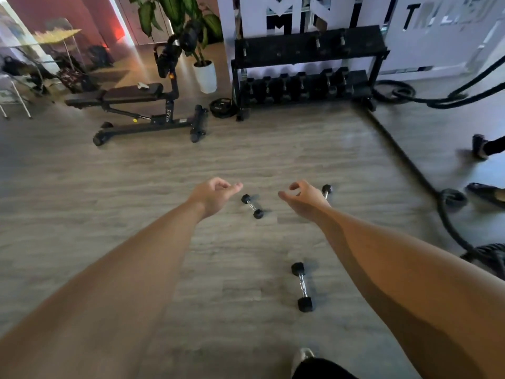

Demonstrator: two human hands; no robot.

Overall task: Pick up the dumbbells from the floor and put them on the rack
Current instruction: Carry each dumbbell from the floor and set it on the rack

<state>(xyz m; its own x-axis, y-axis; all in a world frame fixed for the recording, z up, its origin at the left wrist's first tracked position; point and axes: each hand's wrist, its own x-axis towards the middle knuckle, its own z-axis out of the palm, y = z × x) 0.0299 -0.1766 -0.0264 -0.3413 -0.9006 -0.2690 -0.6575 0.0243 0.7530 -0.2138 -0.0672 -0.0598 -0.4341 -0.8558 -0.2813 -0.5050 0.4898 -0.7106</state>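
Dumbbells lie on the wooden floor (136, 187) in the head view, three of them. One small dumbbell (252, 206) is between the two hands. A second dumbbell (326, 191) is partly hidden behind the right hand (306, 199). The nearest dumbbell (301, 286) lies below the right forearm. The left hand (216, 195) and the right hand both reach forward above the floor, each grip loosely curled, half wide, holding nothing. The black rack (308, 50) stands far ahead at the wall, with several dumbbells on its lower shelf. A weight bench (131, 95) is left of the rack.
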